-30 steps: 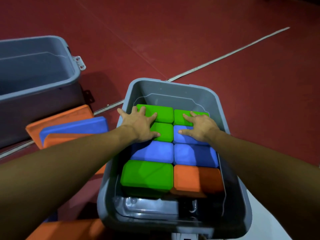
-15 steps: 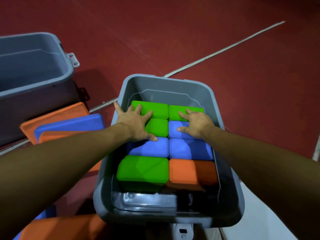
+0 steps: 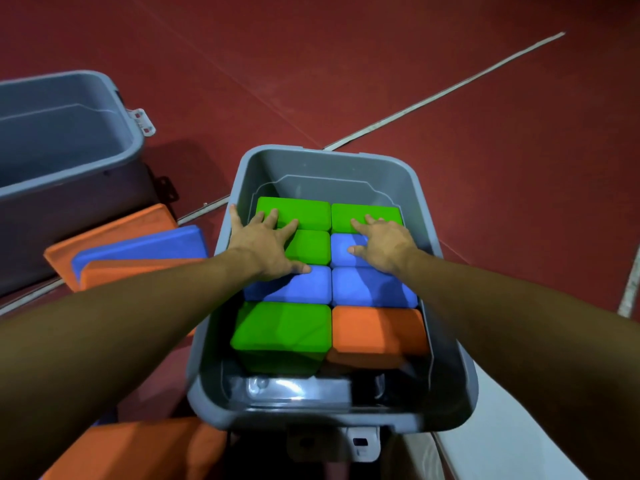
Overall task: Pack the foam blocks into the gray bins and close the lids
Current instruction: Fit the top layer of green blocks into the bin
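Note:
A gray bin (image 3: 453, 358) stands on the red floor in front of me, holding two columns of foam blocks: green (image 3: 304, 211), blue (image 3: 370, 289), a near green one (image 3: 280, 329) and an orange one (image 3: 377, 329). My left hand (image 3: 263, 244) lies flat with spread fingers on the green and blue blocks of the left column. My right hand (image 3: 384, 242) presses flat on the green and blue blocks of the right column. A gap shows bare bin bottom at the near end.
A second gray bin (image 3: 69, 140) stands open at the far left. Loose orange (image 3: 114, 233) and blue (image 3: 145, 245) blocks lean between the bins. Another orange block (image 3: 131, 448) lies at the bottom left. A white line (image 3: 443, 95) crosses the floor.
Both hands stay flat on the far blocks. The view has shifted slightly; the blocks and bin keep their arrangement.

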